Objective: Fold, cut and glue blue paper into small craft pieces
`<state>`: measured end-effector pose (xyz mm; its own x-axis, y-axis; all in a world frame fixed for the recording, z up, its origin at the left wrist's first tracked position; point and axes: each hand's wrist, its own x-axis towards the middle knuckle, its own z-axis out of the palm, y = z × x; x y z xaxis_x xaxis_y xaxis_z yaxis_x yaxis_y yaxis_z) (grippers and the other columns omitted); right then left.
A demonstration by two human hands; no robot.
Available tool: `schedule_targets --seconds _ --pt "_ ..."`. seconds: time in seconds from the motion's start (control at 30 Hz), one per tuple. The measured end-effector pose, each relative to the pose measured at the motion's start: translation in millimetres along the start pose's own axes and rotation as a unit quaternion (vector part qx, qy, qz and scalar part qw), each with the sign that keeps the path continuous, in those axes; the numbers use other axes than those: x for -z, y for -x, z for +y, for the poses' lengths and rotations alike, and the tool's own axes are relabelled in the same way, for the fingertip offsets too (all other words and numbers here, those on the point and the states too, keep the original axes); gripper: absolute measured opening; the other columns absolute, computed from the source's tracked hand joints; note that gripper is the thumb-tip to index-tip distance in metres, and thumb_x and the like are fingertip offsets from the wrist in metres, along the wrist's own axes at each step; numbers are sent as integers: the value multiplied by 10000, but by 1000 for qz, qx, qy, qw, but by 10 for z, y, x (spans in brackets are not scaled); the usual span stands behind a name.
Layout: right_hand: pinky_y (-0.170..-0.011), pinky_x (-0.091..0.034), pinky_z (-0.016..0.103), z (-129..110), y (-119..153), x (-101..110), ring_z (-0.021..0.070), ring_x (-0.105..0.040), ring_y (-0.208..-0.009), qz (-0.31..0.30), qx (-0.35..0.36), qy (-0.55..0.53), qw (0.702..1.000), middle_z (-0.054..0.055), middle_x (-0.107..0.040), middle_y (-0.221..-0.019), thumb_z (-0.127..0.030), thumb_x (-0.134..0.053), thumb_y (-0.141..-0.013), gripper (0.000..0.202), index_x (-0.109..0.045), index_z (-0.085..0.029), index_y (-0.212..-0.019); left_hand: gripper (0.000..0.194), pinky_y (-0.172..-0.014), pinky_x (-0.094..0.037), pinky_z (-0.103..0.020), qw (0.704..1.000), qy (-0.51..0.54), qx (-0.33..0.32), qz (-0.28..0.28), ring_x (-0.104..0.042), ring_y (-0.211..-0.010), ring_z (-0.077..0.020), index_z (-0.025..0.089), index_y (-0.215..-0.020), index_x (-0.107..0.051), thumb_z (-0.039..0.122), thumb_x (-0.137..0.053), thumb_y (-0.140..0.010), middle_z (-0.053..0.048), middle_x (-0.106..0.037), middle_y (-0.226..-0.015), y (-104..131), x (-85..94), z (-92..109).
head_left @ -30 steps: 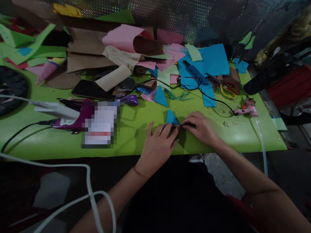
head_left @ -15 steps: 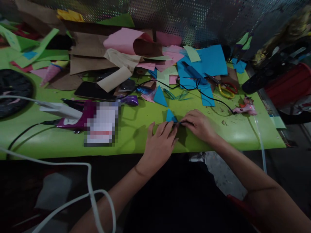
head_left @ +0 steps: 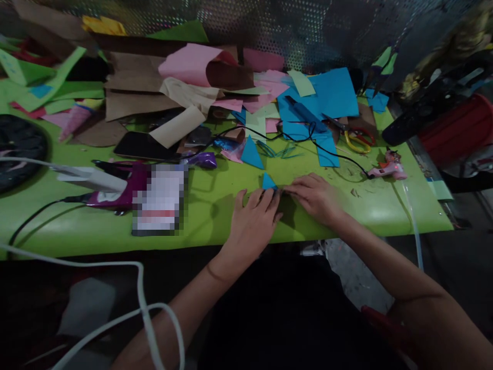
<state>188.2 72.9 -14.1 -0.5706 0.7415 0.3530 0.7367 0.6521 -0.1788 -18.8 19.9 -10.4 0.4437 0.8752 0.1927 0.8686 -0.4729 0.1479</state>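
Observation:
My left hand (head_left: pixel 256 216) lies low over the green table, its bent fingers pressing down a small piece of blue paper (head_left: pixel 268 181). Only a pointed corner of that paper shows beyond the fingers; the rest is covered. To the right, my right hand (head_left: pixel 316 198) is closed in a pinch at the paper's near right end, fingertips close to those of my left hand. What lies between the right fingertips is dark and mostly hidden. Just behind, a blue paper triangle (head_left: pixel 252 153) rests beside thin blue strips (head_left: pixel 275 150).
Scissors (head_left: pixel 358 139) and a pink glue gun (head_left: pixel 391 167) with a black cord lie to the right. Blue sheets (head_left: pixel 339 92), pink paper (head_left: pixel 192 64) and brown paper (head_left: pixel 133 105) crowd the back. A power strip (head_left: pixel 119 190) and a blurred-out phone-like object (head_left: pixel 162 198) lie left.
The view has shifted slightly. My right fingertips have drawn a little apart from my left fingers' far side; the blue paper stays under my left hand.

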Motion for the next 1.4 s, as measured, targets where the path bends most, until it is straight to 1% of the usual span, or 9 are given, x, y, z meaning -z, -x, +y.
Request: schedule_targets --seconds 0.13,0.33,0.57,0.73,0.87,1.0,1.13,1.27,1.4 --pt "-847 -482 375 21 46 8 226 -617 -967 27 -24 -37 999 71 -735 -1053 -243 -521 -995 279 -728 -258 -1181 422 -1104 -339 -574 1000 4 4 2 -538 -1255 -308 210 -1401 -550 262 -443 -996 -123 -616 -1376 -30 -6 -26" --pt "-847 -480 387 -96 83 -31 240 -615 -983 -10 -1 8 1000 78 -738 -1093 -220 -533 -987 305 -703 -240 -1239 400 -1118 -326 -592 1000 8 5 12 -524 -1280 -307 212 -1366 -578 249 -422 -999 -110 -622 -1370 -74 12 -63" --pt "-852 -481 415 -149 71 -2 258 -606 -1007 -41 -3 29 999 100 -726 -1137 -233 -505 -994 349 -652 -214 -1310 421 -1134 -302 -593 1000 18 6 16 -498 -1312 -314 210 -1395 -557 276 -424 -1002 -125 -601 -1398 -75 -14 -80" --pt "-867 -490 415 -174 76 0 260 -614 -1009 -34 -4 25 999 108 -729 -1142 -250 -501 -995 337 -666 -200 -1285 437 -1140 -297 -574 999 29 10 11 -483 -1333 -301 199 -1411 -539 330 -393 -1021 -130 -584 -1417 -63 -15 -93" --pt "-882 -492 405 -181 84 -1 253 -623 -1032 -32 -2 14 999 104 -731 -1160 -233 -483 -1001 323 -681 -194 -1254 447 -1135 -305 -569 999 36 15 -3 -483 -1332 -293 192 -1430 -520 324 -393 -1023 -128 -581 -1425 -71 -11 -94" --pt "-858 -480 402 -197 81 13 251 -627 -1022 -34 7 41 999 96 -734 -1166 -253 -483 -1009 318 -674 -190 -1256 452 -1139 -301 -573 999 40 13 -6 -488 -1332 -293 187 -1437 -512 327 -398 -1023 -121 -581 -1432 -76 -13 -104" --pt "-810 -458 399 -218 53 27 252 -626 -1004 -43 5 63 997 94 -741 -1135 -252 -480 -1011 297 -681 -190 -1221 462 -1147 -299 -551 999 43 12 22 -486 -1347 -282 189 -1454 -497 334 -392 -1028 -109 -582 -1445 -13 26 -171" --pt "-804 -446 395 -224 27 25 256 -619 -1014 -45 3 70 997 93 -738 -1138 -250 -493 -1007 294 -668 -185 -1233 420 -1152 -310 -510 997 33 34 59 -516 -1328 -263 201 -1401 -561 308 -408 -1025 -83 -629 -1399 126 96 -230" --pt "-808 -446 398 -221 14 20 261 -618 -1016 -46 2 63 997 97 -734 -1135 -237 -501 -998 295 -662 -178 -1239 419 -1164 -296 -521 999 18 1 39 -531 -1333 -255 196 -1406 -557 292 -402 -1028 -75 -604 -1438 201 110 -195"
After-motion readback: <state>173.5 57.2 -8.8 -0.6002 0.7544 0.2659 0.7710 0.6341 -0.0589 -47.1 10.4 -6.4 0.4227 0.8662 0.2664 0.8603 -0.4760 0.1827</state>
